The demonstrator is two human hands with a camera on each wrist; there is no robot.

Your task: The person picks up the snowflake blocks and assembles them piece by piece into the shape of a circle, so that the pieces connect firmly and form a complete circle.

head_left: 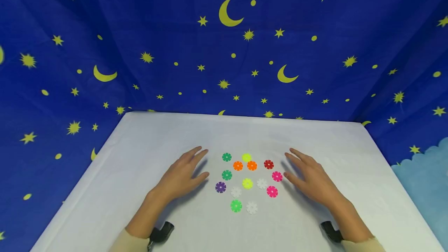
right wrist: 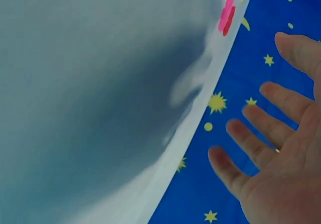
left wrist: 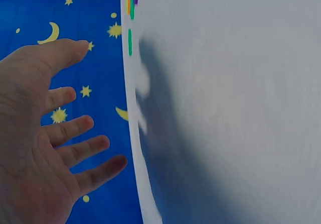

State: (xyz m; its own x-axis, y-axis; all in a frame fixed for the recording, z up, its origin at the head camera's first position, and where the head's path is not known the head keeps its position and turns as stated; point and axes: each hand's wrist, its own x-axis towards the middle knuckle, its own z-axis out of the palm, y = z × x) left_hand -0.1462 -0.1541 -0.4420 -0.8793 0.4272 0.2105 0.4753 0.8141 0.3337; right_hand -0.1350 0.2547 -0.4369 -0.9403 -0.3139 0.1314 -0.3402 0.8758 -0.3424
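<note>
Several notched plastic discs lie flat and apart in a loose cluster on the white table between both hands. A purple disc (head_left: 220, 187) and two teal discs, one at the upper left (head_left: 226, 157), are nearest my left hand (head_left: 182, 175). That hand hovers over the table with its fingers spread, holding nothing. My right hand (head_left: 312, 177) hovers opposite, fingers apart and also holding nothing, close beside a pink disc (head_left: 277, 176). A red disc (head_left: 268, 164) lies a little farther back. Orange, yellow (head_left: 247, 183), white (head_left: 252, 207) and bright green discs (head_left: 236, 206) fill the rest.
The white-covered table (head_left: 157, 131) ends at a blue curtain (head_left: 182, 42) with yellow moons and stars, which rises behind it and along both sides. Black wrist straps show at both sleeves. Light blue cloth (head_left: 427, 189) hangs at the right.
</note>
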